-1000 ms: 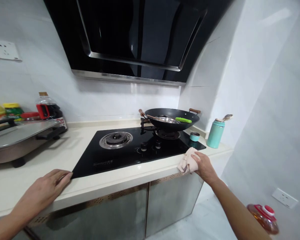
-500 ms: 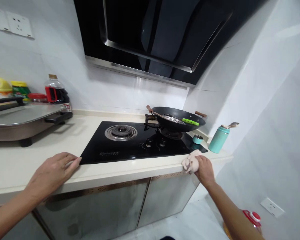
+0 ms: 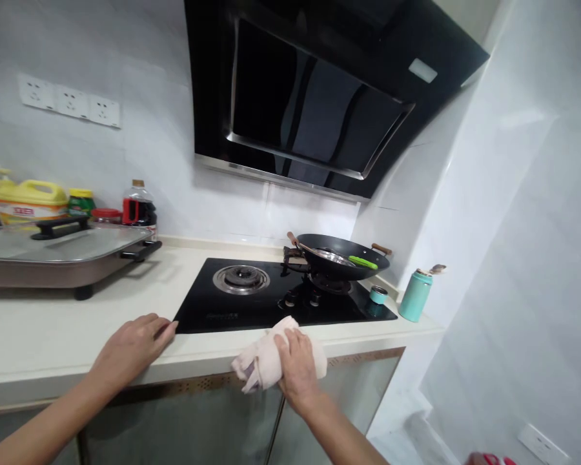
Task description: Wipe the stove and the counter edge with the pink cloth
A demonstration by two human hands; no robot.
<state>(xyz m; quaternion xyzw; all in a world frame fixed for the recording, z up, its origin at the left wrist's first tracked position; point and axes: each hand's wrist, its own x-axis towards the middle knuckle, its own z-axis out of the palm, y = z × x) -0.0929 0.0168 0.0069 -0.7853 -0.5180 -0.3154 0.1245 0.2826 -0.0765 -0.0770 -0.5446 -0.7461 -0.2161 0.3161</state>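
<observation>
A pale pink cloth [image 3: 266,361] is bunched under my right hand [image 3: 297,361], which grips it against the counter's front edge. My left hand [image 3: 138,342] lies on the cream countertop [image 3: 126,290] with nothing in it, its fingers stretched out. The tips of that hand touch the front left corner of the black gas stove [image 3: 198,316]. On the stove's right burner sits a black wok [image 3: 339,248] with wooden handles; a bright green handle [image 3: 363,262] and a metal piece rest inside it.
A teal bottle [image 3: 415,297] holding a spoon and a small teal cup [image 3: 378,295] stand at the right. To the left are an electric pan with a glass lid [image 3: 87,245], a dark sauce bottle [image 3: 139,206] and a yellow jug [image 3: 29,197]. The black range hood [image 3: 314,110] hangs above.
My right hand has slid the cloth leftward along the counter's front edge, from the stove's right end to near its middle. My left hand stays at the corner; the camera view has shifted.
</observation>
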